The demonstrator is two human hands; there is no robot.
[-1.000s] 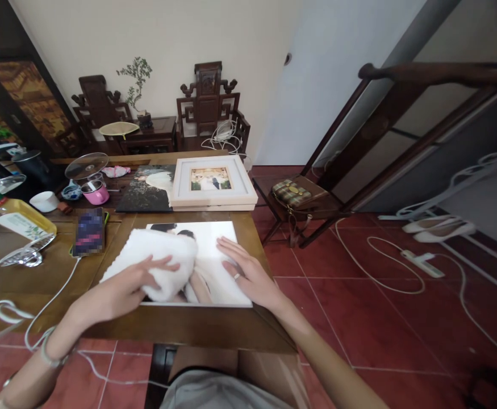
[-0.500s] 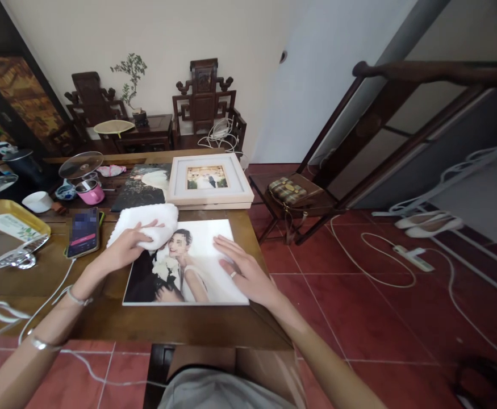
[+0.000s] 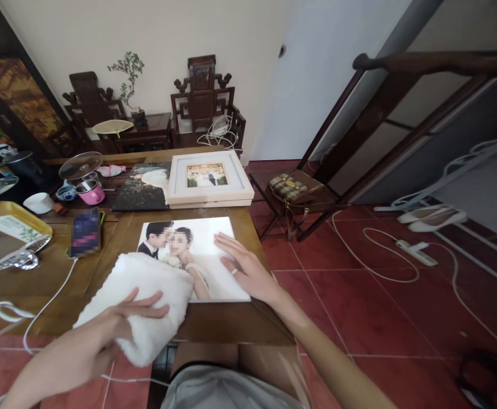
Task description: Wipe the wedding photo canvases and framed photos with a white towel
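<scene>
A large unframed wedding photo print (image 3: 205, 244) lies flat on the wooden table (image 3: 214, 325). My left hand (image 3: 122, 321) presses on a folded white towel (image 3: 140, 295) at the print's near left corner, fingers spread over the cloth, which overhangs the table's front edge. My right hand (image 3: 243, 267), with a ring on one finger, rests flat and open on the print's right side.
Behind the print lie a white framed photo (image 3: 209, 177) and a dark photo print (image 3: 143, 186). To the left are a phone (image 3: 85, 232) on a cable, a pink cup (image 3: 91, 193), a yellow tray (image 3: 13, 218). A chair with a bag (image 3: 291, 190) stands on the right.
My left hand has dragged the towel from the print's far left corner down to its near left corner, past the table edge. My right hand has stayed in place.
</scene>
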